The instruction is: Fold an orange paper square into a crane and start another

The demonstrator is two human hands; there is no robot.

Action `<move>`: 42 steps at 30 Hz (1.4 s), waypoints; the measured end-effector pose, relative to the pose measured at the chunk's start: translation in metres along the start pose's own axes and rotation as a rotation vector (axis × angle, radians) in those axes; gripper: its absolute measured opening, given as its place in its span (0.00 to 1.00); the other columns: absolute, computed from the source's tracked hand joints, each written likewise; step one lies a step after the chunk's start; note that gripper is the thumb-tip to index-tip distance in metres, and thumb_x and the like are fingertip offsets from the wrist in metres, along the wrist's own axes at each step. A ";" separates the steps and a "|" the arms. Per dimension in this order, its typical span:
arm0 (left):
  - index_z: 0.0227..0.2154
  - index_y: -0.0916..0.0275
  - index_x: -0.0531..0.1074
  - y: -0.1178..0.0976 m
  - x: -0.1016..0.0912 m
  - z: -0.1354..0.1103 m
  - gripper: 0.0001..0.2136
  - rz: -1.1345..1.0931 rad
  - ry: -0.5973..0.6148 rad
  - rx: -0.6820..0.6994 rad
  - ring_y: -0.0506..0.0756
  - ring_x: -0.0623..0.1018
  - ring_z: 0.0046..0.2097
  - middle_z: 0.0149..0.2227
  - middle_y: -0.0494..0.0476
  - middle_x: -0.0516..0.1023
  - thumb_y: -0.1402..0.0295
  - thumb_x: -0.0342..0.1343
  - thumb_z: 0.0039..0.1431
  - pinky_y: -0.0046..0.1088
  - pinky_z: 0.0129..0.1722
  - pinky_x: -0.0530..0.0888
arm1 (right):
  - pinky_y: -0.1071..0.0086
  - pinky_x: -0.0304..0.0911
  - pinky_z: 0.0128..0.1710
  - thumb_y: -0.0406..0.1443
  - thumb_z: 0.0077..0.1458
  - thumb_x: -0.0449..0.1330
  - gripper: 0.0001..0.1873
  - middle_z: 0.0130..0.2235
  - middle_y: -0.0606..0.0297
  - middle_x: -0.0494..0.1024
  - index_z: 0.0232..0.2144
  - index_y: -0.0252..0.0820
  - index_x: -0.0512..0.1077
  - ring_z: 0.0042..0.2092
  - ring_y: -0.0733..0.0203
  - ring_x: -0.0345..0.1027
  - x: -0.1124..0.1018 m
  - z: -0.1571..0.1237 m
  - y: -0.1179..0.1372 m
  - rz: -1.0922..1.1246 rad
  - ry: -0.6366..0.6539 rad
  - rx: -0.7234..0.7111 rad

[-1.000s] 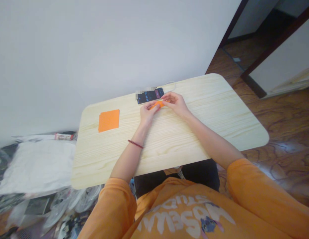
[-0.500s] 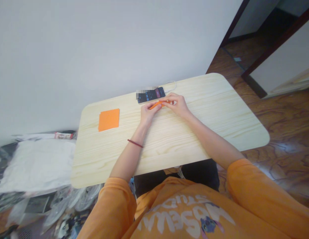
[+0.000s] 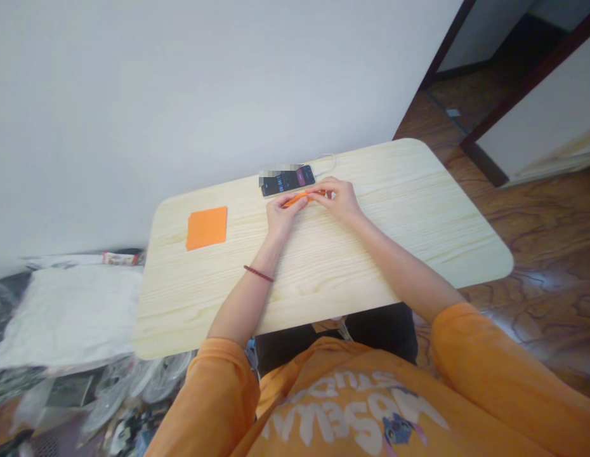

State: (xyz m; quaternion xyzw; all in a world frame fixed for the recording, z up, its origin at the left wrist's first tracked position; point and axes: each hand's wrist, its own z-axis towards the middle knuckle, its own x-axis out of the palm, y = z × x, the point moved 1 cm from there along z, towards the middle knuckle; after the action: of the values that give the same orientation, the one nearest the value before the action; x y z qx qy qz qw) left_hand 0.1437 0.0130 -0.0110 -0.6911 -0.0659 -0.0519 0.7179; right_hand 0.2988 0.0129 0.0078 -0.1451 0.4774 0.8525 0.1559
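The head view looked down on a pale pine table [image 3: 394, 254] with rounded corners, set against a white wall [image 3: 181, 108]. Near its far edge, both bare hands were working together on a narrow strip of orange paper [image 3: 295, 200], which lay folded or rolled tight and was held just above the tabletop. The work in hand was pinching and shaping that strip. The left hand [image 3: 281, 214] and right hand [image 3: 337, 202] were both closed in a fingertip pinch on it, with the strip running between them, though the fingers hid part of it.

Just beyond the hands lay a black smartphone [image 3: 288, 181], its screen lit and a thin white cable [image 3: 327, 158] curving from its right end. Its digits looked like a timer, but were too small to read in full, and a pixelated blur covered the patch at its left end. To the left, well apart from the hands, a flat square of orange paper [image 3: 206, 228] lay on the table.

A dark red beaded bracelet [image 3: 258, 273] circled the left wrist. The near edge of the view showed an orange sweatshirt [image 3: 356, 419] with large white lettering, upside down from here and not reliably legible, beside a small blue cartoon figure [image 3: 397, 430].
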 end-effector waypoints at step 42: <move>0.27 0.64 0.75 -0.002 -0.002 -0.001 0.14 -0.030 0.012 0.016 0.52 0.80 0.33 0.29 0.55 0.80 0.62 0.69 0.38 0.32 0.40 0.76 | 0.59 0.62 0.41 0.40 0.57 0.57 0.11 0.32 0.61 0.74 0.31 0.45 0.78 0.38 0.57 0.65 0.001 -0.003 0.001 -0.177 0.058 -0.193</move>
State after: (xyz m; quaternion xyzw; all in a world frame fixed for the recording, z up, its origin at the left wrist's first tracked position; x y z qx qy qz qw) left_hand 0.1410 0.0121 -0.0091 -0.6837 -0.0724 -0.0662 0.7231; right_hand 0.2975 0.0105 0.0064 -0.2255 0.3827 0.8728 0.2022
